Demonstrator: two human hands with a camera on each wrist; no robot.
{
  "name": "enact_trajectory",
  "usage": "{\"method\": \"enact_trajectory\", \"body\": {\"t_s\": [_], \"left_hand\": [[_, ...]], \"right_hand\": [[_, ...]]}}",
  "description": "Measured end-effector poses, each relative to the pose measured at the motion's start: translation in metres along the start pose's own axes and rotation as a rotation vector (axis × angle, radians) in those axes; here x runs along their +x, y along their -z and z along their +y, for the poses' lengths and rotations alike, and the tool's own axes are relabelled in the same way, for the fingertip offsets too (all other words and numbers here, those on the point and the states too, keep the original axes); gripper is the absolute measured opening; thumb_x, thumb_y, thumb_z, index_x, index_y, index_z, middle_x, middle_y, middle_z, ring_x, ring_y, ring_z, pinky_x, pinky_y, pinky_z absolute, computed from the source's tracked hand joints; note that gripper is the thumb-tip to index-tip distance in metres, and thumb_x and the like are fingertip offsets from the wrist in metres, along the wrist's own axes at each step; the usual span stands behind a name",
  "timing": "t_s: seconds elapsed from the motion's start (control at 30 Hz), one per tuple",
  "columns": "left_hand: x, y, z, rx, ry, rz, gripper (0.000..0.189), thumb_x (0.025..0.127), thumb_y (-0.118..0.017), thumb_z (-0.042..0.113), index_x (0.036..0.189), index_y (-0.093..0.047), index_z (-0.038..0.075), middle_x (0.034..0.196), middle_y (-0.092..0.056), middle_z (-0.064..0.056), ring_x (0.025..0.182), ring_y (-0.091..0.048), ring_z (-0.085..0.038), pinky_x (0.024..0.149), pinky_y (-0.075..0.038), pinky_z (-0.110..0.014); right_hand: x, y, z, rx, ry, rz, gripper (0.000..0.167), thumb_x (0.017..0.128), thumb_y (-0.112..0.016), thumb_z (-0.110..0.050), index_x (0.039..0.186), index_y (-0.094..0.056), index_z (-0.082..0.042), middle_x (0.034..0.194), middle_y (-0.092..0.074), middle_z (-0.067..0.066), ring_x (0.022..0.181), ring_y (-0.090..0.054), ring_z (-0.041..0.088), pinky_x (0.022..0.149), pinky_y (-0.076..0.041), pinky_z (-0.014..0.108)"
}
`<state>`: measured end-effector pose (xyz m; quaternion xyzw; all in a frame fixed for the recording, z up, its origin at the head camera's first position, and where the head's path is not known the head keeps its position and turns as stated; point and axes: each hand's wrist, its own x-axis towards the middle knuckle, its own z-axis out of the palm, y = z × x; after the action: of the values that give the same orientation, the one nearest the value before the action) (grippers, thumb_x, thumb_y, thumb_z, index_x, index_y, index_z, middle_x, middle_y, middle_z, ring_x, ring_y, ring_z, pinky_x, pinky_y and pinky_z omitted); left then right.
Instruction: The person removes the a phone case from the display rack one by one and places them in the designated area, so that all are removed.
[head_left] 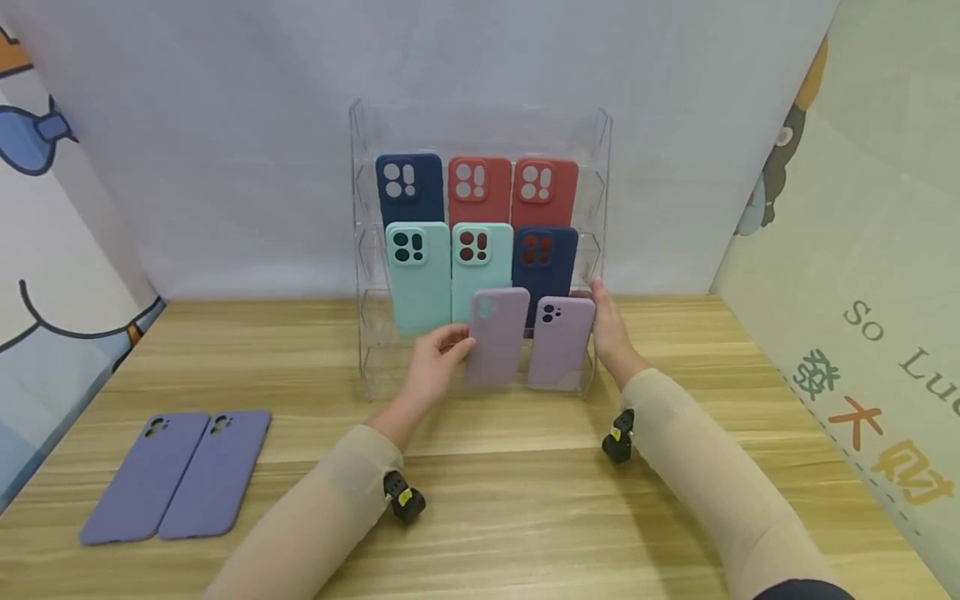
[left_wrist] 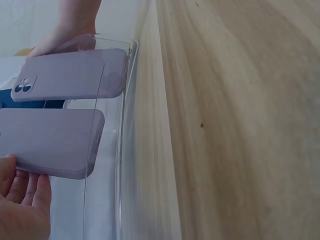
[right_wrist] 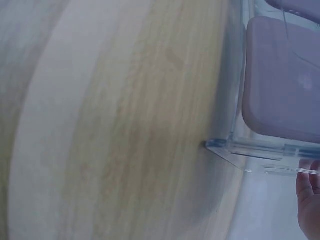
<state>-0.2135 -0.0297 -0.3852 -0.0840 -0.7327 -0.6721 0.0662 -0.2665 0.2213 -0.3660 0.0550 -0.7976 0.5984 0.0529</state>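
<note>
A clear tiered display rack stands on the table with phone cases in it. My left hand pinches a light purple phone case at its left edge, thumb in front. That case is upright at the lowest tier, its lower end overlapping the rack's clear front lip in the left wrist view. Beside it, a second light purple case leans in the same tier. My right hand grips the rack's right side next to this second case, its fingers partly hidden behind. In the right wrist view, the right hand shows beyond the clear side panel.
Mint cases and a navy case fill the middle tier, with another navy case and red cases above. Two darker purple cases lie flat at the table's left. A white curtain hangs behind.
</note>
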Motion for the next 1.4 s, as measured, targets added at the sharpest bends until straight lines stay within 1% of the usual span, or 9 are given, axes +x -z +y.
{"method": "enact_trajectory", "body": {"t_s": [0.1, 0.23, 0.37, 0.6, 0.77, 0.83, 1.03, 1.17, 1.4], "left_hand": [[0.000, 0.004, 0.000, -0.018, -0.017, 0.019, 0.022, 0.089, -0.059, -0.001, 0.108, -0.061, -0.012, 0.104, -0.063, -0.024, 0.094, -0.060, -0.027, 0.080, -0.053, -0.035], [-0.002, 0.008, 0.003, -0.034, -0.004, 0.024, 0.023, 0.090, -0.058, -0.001, 0.110, -0.060, -0.012, 0.105, -0.062, -0.025, 0.095, -0.060, -0.026, 0.080, -0.053, -0.034], [-0.005, 0.012, 0.006, -0.056, 0.047, 0.019, 0.025, 0.091, -0.058, 0.002, 0.112, -0.059, -0.010, 0.105, -0.062, -0.024, 0.094, -0.061, -0.025, 0.079, -0.053, -0.033], [-0.015, 0.023, 0.010, -0.144, 0.158, -0.032, 0.026, 0.093, -0.055, 0.004, 0.115, -0.056, -0.010, 0.105, -0.062, -0.022, 0.089, -0.063, -0.020, 0.080, -0.053, -0.032], [-0.023, 0.032, 0.011, -0.146, 0.246, -0.057, 0.025, 0.094, -0.054, 0.005, 0.115, -0.056, -0.008, 0.102, -0.064, -0.016, 0.087, -0.063, -0.017, 0.079, -0.053, -0.031], [-0.027, 0.035, 0.011, -0.134, 0.271, -0.067, 0.025, 0.094, -0.055, 0.006, 0.115, -0.057, -0.007, 0.101, -0.064, -0.015, 0.088, -0.063, -0.017, 0.079, -0.053, -0.031], [-0.038, 0.046, 0.009, -0.125, 0.288, -0.089, 0.026, 0.094, -0.054, 0.007, 0.115, -0.056, -0.009, 0.100, -0.065, -0.011, 0.087, -0.062, -0.015, 0.079, -0.053, -0.030], [-0.045, 0.055, 0.005, -0.127, 0.314, -0.093, 0.027, 0.095, -0.053, 0.007, 0.116, -0.053, -0.010, 0.096, -0.065, -0.007, 0.086, -0.062, -0.013, 0.077, -0.053, -0.028], [-0.054, 0.070, 0.006, -0.138, 0.343, -0.091, 0.032, 0.095, -0.052, 0.007, 0.119, -0.048, -0.013, 0.092, -0.063, -0.002, 0.083, -0.061, -0.009, 0.074, -0.052, -0.023]], "right_hand": [[0.000, 0.000, 0.000, 0.016, 0.006, -0.009, 0.067, 0.101, -0.009, -0.045, 0.143, -0.024, 0.006, 0.135, -0.043, 0.026, 0.123, -0.041, 0.036, 0.106, -0.029, 0.043], [0.001, 0.000, 0.000, 0.028, -0.005, -0.017, 0.066, 0.102, -0.009, -0.044, 0.144, -0.022, 0.005, 0.136, -0.042, 0.026, 0.123, -0.041, 0.036, 0.106, -0.029, 0.042], [0.001, 0.000, -0.001, 0.028, -0.002, -0.017, 0.067, 0.101, -0.010, -0.045, 0.144, -0.021, 0.006, 0.136, -0.042, 0.026, 0.124, -0.041, 0.036, 0.106, -0.029, 0.042], [-0.001, 0.000, -0.005, 0.022, 0.005, -0.023, 0.067, 0.101, -0.008, -0.046, 0.145, -0.020, 0.004, 0.136, -0.043, 0.025, 0.123, -0.042, 0.035, 0.105, -0.031, 0.044], [-0.001, -0.001, -0.004, 0.030, -0.004, -0.021, 0.067, 0.101, -0.009, -0.044, 0.144, -0.018, 0.006, 0.137, -0.041, 0.026, 0.125, -0.040, 0.036, 0.106, -0.029, 0.043], [0.000, -0.001, -0.004, 0.030, -0.010, -0.020, 0.067, 0.101, -0.009, -0.044, 0.143, -0.021, 0.008, 0.137, -0.041, 0.027, 0.125, -0.040, 0.036, 0.106, -0.029, 0.043], [0.001, -0.002, -0.002, 0.036, -0.017, -0.016, 0.068, 0.101, -0.011, -0.045, 0.142, -0.023, 0.008, 0.136, -0.042, 0.027, 0.124, -0.041, 0.036, 0.106, -0.030, 0.043], [0.001, -0.002, -0.002, 0.038, -0.016, -0.017, 0.068, 0.101, -0.011, -0.045, 0.143, -0.022, 0.007, 0.137, -0.042, 0.026, 0.124, -0.041, 0.036, 0.106, -0.030, 0.043], [0.002, -0.001, 0.000, 0.033, -0.018, -0.023, 0.068, 0.101, -0.011, -0.048, 0.146, -0.017, 0.003, 0.138, -0.041, 0.024, 0.125, -0.040, 0.035, 0.106, -0.029, 0.043]]}}
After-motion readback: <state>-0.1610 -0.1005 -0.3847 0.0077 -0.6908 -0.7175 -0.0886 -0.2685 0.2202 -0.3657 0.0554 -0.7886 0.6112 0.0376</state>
